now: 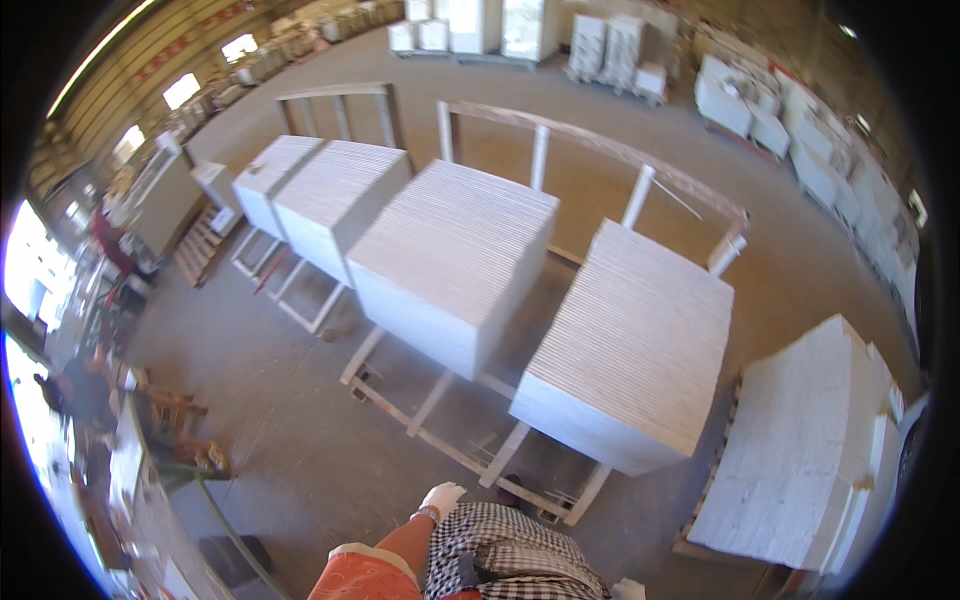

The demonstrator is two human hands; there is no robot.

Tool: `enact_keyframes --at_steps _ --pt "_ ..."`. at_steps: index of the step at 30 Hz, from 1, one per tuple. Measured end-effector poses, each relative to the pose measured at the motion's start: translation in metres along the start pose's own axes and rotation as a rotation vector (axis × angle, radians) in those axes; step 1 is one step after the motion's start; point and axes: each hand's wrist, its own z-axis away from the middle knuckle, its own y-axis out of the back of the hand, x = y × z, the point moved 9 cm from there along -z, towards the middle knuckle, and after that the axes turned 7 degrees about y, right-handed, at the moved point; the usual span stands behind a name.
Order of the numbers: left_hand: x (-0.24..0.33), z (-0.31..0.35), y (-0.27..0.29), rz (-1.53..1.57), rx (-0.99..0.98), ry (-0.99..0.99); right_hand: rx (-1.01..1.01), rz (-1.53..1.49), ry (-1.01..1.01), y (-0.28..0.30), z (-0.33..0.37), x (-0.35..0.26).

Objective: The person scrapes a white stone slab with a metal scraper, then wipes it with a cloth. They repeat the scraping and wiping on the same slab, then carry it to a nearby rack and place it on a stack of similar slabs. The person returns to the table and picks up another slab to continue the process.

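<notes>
My left hand (441,499), in a white glove, hangs beside the checked apron (510,545) at my waist. Its fingers look loosely extended, and nothing shows in them. Of my right hand (628,590), just a bit of white glove shows at the bottom edge; its fingers are hidden. Ahead, on a metal rack, stand a near stack of upright white slabs (635,340) and a second slab stack (455,260) to its left. Neither hand touches them.
Smaller slab stacks (335,195) stand further left on the rack's frame (395,400). Large pale slabs (790,450) lean at the right. At the left, a person (90,395) is beside a workbench (130,460), near a green hose (235,535). Another person (115,245) is farther back.
</notes>
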Motion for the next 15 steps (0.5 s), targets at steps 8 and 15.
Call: enact_keyframes --at_steps 8,15 --pt "-0.026 0.155 -0.025 -0.297 -0.028 0.154 -0.004 0.142 0.036 0.019 -0.048 0.031" --pt "-0.036 0.302 -0.094 0.259 0.094 0.372 0.06 -0.169 -0.124 -0.055 -0.075 -0.035"
